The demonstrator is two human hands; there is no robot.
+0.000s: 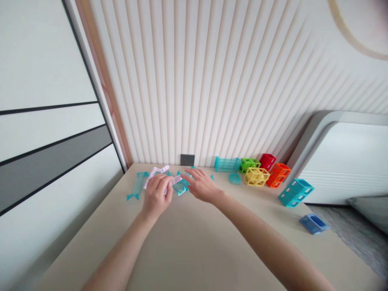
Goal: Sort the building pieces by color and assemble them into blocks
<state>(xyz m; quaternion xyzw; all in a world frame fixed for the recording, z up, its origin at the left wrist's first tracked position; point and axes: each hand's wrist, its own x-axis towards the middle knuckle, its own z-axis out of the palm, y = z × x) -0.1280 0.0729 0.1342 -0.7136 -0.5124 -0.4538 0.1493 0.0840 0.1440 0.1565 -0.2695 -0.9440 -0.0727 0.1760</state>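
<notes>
My left hand [157, 194] is closed round a pale lilac translucent track piece [157, 171] that sticks up and to the left of the fingers. My right hand [200, 186] lies just to its right, fingers stretched out and spread over a small cluster of clear teal plastic pieces [180, 186] on the beige table [194, 246]. The fingertips touch or hover on those teal pieces. A long teal track piece [137, 185] lies flat to the left of my left hand.
Along the back wall stand a teal ribbed block [227, 164], green [249, 164], red [267, 161], yellow [256, 176] and orange [278, 174] lattice cubes. A teal lattice block [296, 192] and a blue tray piece [314, 223] sit near the right edge. A wall socket [187, 159] is behind.
</notes>
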